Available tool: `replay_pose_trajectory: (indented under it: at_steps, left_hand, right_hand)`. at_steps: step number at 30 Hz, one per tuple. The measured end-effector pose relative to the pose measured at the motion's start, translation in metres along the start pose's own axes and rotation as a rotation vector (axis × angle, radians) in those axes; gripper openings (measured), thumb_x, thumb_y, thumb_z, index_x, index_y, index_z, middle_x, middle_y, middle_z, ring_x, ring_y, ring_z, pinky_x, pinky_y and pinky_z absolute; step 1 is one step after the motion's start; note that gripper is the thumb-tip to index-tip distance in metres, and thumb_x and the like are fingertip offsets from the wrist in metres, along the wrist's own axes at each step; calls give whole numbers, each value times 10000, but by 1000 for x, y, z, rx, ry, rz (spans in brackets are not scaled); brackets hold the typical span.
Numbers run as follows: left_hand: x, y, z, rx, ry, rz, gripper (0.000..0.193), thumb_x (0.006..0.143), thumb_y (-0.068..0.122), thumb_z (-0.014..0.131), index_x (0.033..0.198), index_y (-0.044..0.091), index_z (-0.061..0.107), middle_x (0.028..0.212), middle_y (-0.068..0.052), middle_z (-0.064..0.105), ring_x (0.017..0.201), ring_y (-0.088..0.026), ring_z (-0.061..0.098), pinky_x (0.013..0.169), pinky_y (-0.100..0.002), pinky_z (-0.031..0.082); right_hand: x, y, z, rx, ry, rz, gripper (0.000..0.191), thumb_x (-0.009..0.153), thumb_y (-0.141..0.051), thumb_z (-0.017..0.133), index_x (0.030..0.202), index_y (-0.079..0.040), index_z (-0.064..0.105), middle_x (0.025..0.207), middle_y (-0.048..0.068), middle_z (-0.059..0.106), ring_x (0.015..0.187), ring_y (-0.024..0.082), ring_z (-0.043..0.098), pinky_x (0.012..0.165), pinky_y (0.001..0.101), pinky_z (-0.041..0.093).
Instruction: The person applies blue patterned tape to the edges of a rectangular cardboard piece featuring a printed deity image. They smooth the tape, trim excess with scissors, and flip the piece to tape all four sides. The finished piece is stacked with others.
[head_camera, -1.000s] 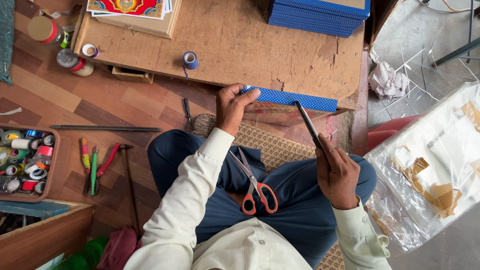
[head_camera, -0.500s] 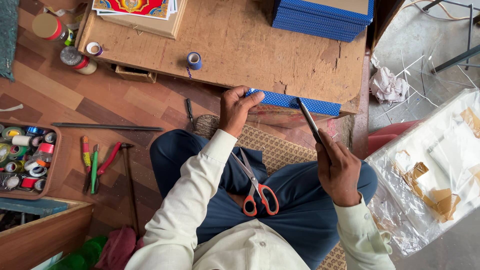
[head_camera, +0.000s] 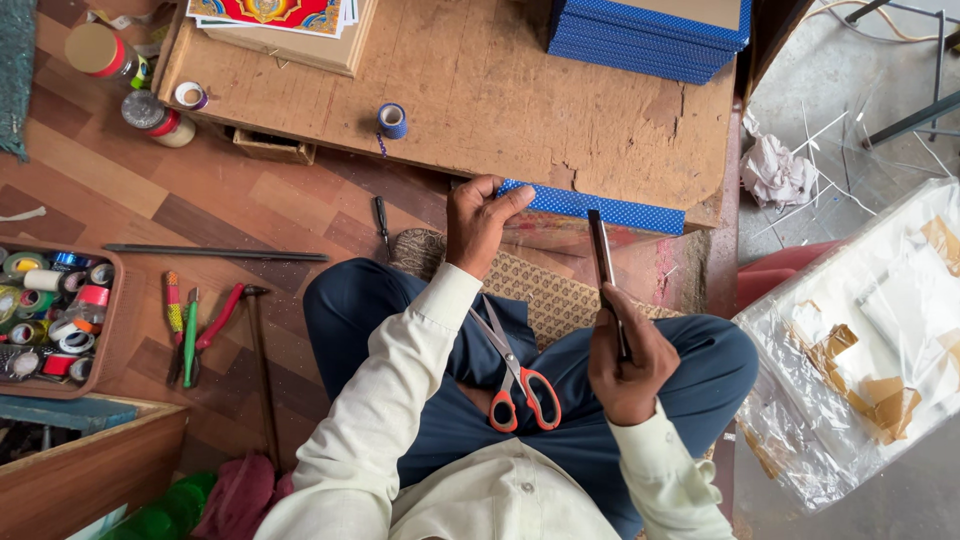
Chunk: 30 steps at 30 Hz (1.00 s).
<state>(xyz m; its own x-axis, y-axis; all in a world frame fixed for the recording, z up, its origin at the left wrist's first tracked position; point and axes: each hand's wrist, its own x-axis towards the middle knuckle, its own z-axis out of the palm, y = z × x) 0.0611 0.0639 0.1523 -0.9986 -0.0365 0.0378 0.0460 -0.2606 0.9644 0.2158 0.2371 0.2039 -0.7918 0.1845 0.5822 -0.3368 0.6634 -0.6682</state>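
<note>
The blue dotted strip (head_camera: 590, 207) lies along the near edge of my low wooden bench (head_camera: 520, 100), above a wood-plank floor (head_camera: 200, 215). My left hand (head_camera: 480, 222) pinches the strip's left end, grip clamped on it. My right hand (head_camera: 628, 365) is raised over my lap, grip closed around a dark flat tool (head_camera: 603, 260) pointing upward. Red-handled scissors (head_camera: 518, 375) rest on my thigh. A stack of blue boards (head_camera: 650, 30) sits at the bench's far corner, a small blue tape roll (head_camera: 392, 120) mid-bench.
</note>
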Motion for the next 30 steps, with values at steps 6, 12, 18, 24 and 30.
replay_pose_trajectory:
  at_steps: [6,12,18,24,30]
  left_hand:
    - [-2,2,0,-13,-14,24,140,905,128,764,854,-1,748,758,-2,718,687,-43,607,628,-216,504]
    - [-6,3,-1,-3,-26,42,164,925,139,765,841,2,732,749,-10,702,674,-49,586,605,-217,487]
    - [-7,3,-3,-39,-46,32,162,929,141,759,833,14,727,752,-5,703,684,-44,591,618,-220,500]
    - [-13,7,-6,-67,-38,19,134,906,131,758,890,-1,742,808,7,725,740,-47,622,677,-223,537]
    - [-18,9,-7,91,-5,69,161,927,115,775,840,-18,746,751,-16,704,703,-55,574,630,-228,480]
  right_hand:
    - [-8,-14,12,59,-1,190,278,969,41,650,1239,8,704,811,17,652,682,-1,491,630,162,419]
    - [-12,-23,17,139,6,267,308,982,55,617,1277,11,693,838,-14,646,729,-18,497,652,153,420]
    - [-10,-33,23,71,24,276,350,943,77,626,1283,25,690,801,-6,647,701,-11,513,628,154,424]
    - [-2,-33,35,90,66,257,319,973,77,613,1282,34,682,822,12,647,713,1,532,638,162,437]
    - [-2,-9,17,244,191,344,309,1064,25,575,1363,37,652,761,-1,539,662,9,449,597,176,326]
